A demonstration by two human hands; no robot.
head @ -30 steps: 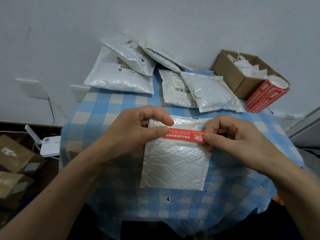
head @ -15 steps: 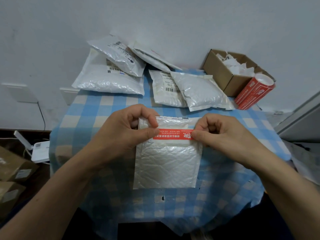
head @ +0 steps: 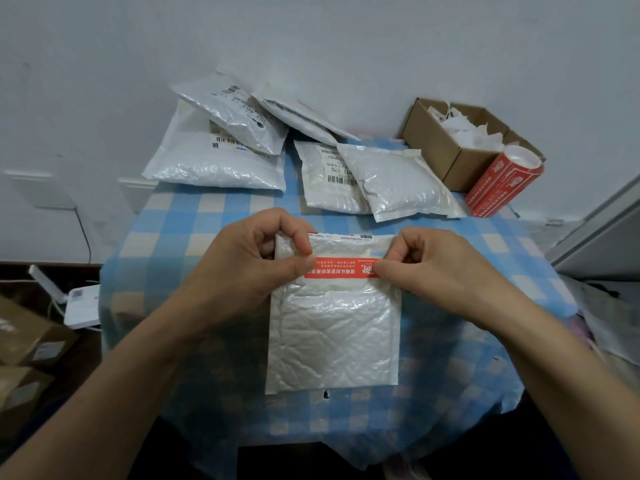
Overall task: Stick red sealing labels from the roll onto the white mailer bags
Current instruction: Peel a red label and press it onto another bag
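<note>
1. Checked blue-and-white cloth (head: 173, 237) covers a small table set against a pale wall (head: 311, 46).
2. One white padded bag (head: 332, 334) lies flat in the middle of the cloth, nearest the viewer.
3. A red label (head: 341, 268) with white print runs crosswise over the bag's upper part, just below its top edge. Whether it is stuck down cannot be told.
4. The left hand (head: 242, 271) pinches the label's left end between thumb and forefinger; its other fingers are curled over the bag's top left corner.
5. The right hand (head: 446, 271) pinches the label's right end the same way, its other fingers curled in.
6. Beyond the hands, more filled white bags (head: 214, 168) are heaped at the cloth's far edge, some showing barcode slips.
7. At the far right stands an open cardboard box (head: 446, 150) holding white paper scraps.
8. A red roll (head: 502, 181) lies tilted just beside the box.
9. On the floor to the left sit a white router (head: 83, 303) and brown cartons (head: 31, 337).
</note>
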